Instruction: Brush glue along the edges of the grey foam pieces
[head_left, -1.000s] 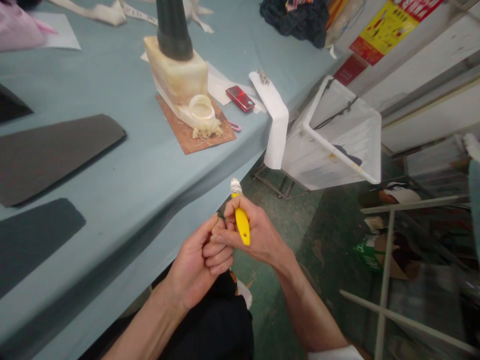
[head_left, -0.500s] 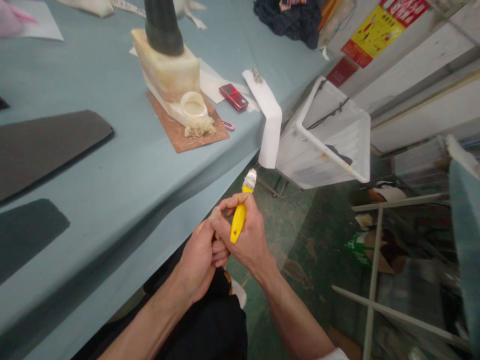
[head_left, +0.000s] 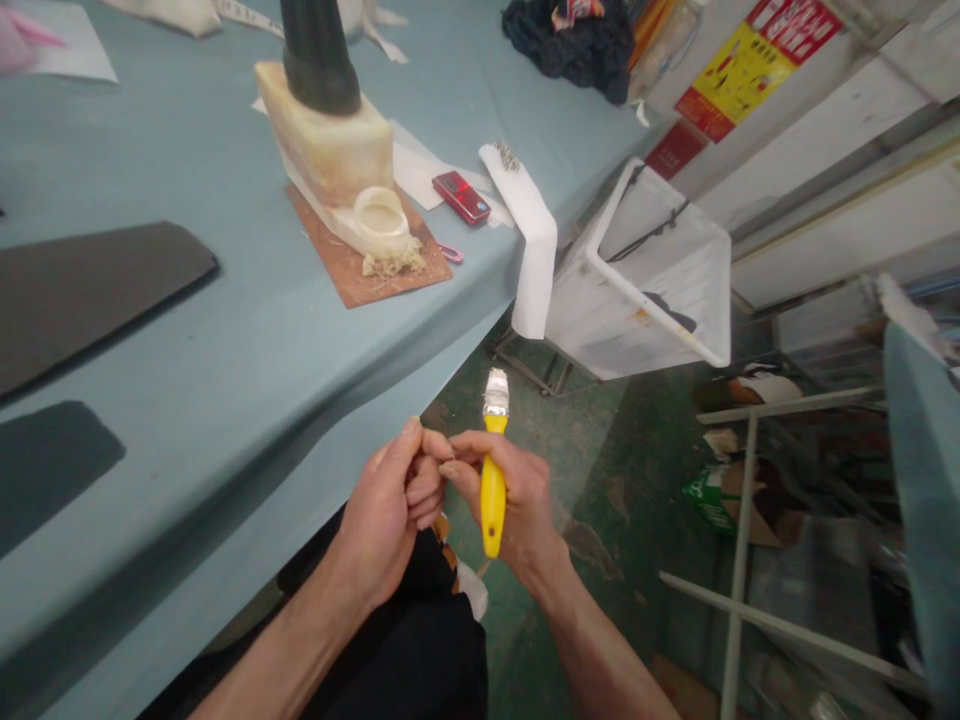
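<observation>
In my right hand [head_left: 517,490] is a small paintbrush [head_left: 493,480] with a yellow handle, bristles pointing up and coated whitish. My right thumb and forefinger meet close to the left fingertips. Curled shut beside it is my left hand [head_left: 390,510], thumb pressed on the forefinger; whatever it pinches is too small to make out. Both hands are above my lap, off the table's edge. On the table stands a yellowed plastic container [head_left: 330,140] with a dark top, its round opening crusted with dried residue. A brown board [head_left: 360,290] lies under it.
Dark flat pieces [head_left: 97,300] lie on the blue-covered table [head_left: 247,370]. A red box-like gadget [head_left: 461,198] and a bent white strip [head_left: 534,240] are near its corner. Beyond stands a white plastic bin [head_left: 637,320]; a metal frame [head_left: 739,590] is at right.
My hands have drawn slightly apart at the fingertips. The paintbrush has turned more upright and moved lower, still in my right hand. The view has shifted a little.
</observation>
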